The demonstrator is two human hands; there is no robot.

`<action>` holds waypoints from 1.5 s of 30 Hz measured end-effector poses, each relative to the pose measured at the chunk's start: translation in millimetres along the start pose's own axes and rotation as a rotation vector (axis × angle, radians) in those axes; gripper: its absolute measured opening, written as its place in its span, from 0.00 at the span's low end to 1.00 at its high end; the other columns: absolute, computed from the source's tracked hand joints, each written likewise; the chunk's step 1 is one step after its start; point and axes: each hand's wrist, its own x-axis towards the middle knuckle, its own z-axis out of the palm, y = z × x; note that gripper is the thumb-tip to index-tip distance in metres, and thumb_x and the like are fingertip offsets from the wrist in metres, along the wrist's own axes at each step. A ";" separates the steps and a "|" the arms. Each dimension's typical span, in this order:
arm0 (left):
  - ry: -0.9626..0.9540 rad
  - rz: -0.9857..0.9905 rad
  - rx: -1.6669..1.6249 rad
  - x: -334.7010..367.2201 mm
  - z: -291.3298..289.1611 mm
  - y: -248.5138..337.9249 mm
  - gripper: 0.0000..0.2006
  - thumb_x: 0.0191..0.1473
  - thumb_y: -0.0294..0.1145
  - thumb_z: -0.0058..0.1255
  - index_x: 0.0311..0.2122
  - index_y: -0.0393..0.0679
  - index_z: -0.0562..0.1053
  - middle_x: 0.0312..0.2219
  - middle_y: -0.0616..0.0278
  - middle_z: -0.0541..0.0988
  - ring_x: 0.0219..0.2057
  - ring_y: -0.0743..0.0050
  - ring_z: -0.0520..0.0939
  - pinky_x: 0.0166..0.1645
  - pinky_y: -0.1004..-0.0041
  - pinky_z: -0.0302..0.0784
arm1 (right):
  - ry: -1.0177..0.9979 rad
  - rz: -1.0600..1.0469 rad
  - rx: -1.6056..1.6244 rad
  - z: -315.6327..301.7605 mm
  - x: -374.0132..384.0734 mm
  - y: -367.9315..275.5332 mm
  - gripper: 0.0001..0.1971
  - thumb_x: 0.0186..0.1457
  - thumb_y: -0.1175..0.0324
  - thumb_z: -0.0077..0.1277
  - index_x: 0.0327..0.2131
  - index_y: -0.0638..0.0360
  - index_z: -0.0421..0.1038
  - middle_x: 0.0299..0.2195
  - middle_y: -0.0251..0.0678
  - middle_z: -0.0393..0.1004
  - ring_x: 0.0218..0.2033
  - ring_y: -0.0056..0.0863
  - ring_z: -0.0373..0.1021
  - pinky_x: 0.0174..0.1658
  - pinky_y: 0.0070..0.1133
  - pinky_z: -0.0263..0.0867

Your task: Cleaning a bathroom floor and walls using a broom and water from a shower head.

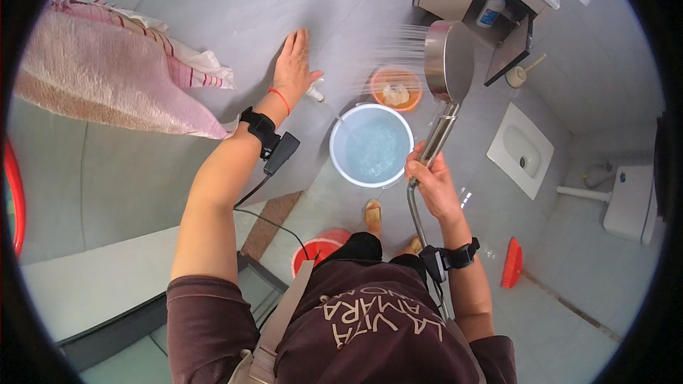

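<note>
My right hand (435, 179) is closed round the handle of a silver shower head (448, 61) with a flexible metal hose. Thin jets of water shoot from its face leftward toward the grey tiled wall. My left hand (292, 64) is stretched out flat against or very near that wall, fingers extended, holding nothing; whether the palm touches cannot be made out. Just below it a small white tap or spout (315, 93) sticks out of the wall. A light-coloured bucket (371, 146) of bluish water stands on the floor between my arms. Behind it is an orange basin (396, 88) with something whitish inside.
Pink and striped towels (114, 64) hang at the left. A cabinet (491, 0) with an open door holds a white bottle (490, 12). To the right are a squat toilet (521, 151), a white cistern (631, 204) and a red brush head (511, 264). A red bucket (318, 250) stands by my legs.
</note>
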 end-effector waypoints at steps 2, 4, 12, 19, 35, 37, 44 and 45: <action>-0.017 -0.012 0.027 -4.9 0.4 6.1 0.34 0.45 0.58 0.23 0.47 0.38 0.57 0.50 0.61 0.54 0.52 0.64 0.48 0.54 0.68 0.37 | -0.006 0.005 0.004 -0.1 -0.4 -0.7 0.13 0.44 0.75 0.43 0.36 0.57 0.55 0.25 0.29 0.60 0.24 0.16 0.58 0.29 0.15 0.55; -0.033 -0.024 0.057 -13.6 2.1 11.3 0.33 0.45 0.58 0.23 0.47 0.38 0.57 0.50 0.61 0.53 0.52 0.64 0.48 0.54 0.69 0.37 | -0.014 0.008 0.011 1.7 -0.5 -1.6 0.13 0.44 0.74 0.43 0.36 0.57 0.55 0.24 0.29 0.60 0.24 0.15 0.58 0.29 0.14 0.55; 0.011 0.079 0.069 -28.6 18.3 -10.3 0.35 0.46 0.57 0.22 0.52 0.39 0.45 0.53 0.64 0.45 0.54 0.74 0.41 0.56 0.74 0.31 | 0.009 0.004 -0.027 7.9 -1.2 -4.1 0.11 0.43 0.75 0.43 0.34 0.56 0.57 0.23 0.24 0.60 0.24 0.12 0.56 0.28 0.12 0.53; -0.176 0.178 -0.007 -106.2 59.9 23.5 0.37 0.45 0.58 0.24 0.52 0.39 0.41 0.53 0.63 0.41 0.54 0.75 0.40 0.56 0.75 0.28 | -0.072 0.068 -0.122 13.0 -11.5 3.2 0.10 0.44 0.74 0.43 0.33 0.57 0.58 0.23 0.23 0.59 0.25 0.10 0.56 0.29 0.11 0.53; -0.242 0.339 -0.042 -224.2 85.4 17.1 0.31 0.45 0.47 0.33 0.52 0.39 0.46 0.53 0.61 0.43 0.55 0.72 0.40 0.56 0.74 0.31 | -0.159 0.186 -0.076 12.0 -25.2 14.4 0.13 0.44 0.75 0.45 0.35 0.57 0.56 0.25 0.24 0.59 0.27 0.11 0.56 0.31 0.11 0.54; -0.267 0.339 -0.060 -230.9 83.3 16.7 0.30 0.46 0.44 0.33 0.51 0.38 0.46 0.53 0.60 0.42 0.55 0.72 0.40 0.56 0.73 0.31 | -0.221 0.201 -0.016 13.6 -23.0 16.1 0.12 0.43 0.75 0.45 0.34 0.57 0.56 0.24 0.24 0.59 0.26 0.11 0.56 0.30 0.11 0.53; 0.072 -0.537 -1.510 -152.2 51.6 22.4 0.15 0.46 0.27 0.37 0.41 0.35 0.60 0.39 0.56 0.66 0.38 0.64 0.69 0.39 0.69 0.65 | -0.222 0.187 -0.088 15.9 -19.5 25.0 0.12 0.44 0.75 0.44 0.34 0.56 0.57 0.23 0.23 0.59 0.24 0.10 0.56 0.29 0.10 0.53; 0.010 -0.781 -1.935 -134.1 45.2 23.3 0.14 0.48 0.28 0.36 0.41 0.35 0.60 0.38 0.55 0.67 0.37 0.64 0.69 0.38 0.70 0.66 | -0.205 0.183 -0.091 13.1 -18.9 28.1 0.12 0.44 0.74 0.44 0.35 0.55 0.56 0.23 0.24 0.60 0.24 0.11 0.56 0.29 0.11 0.54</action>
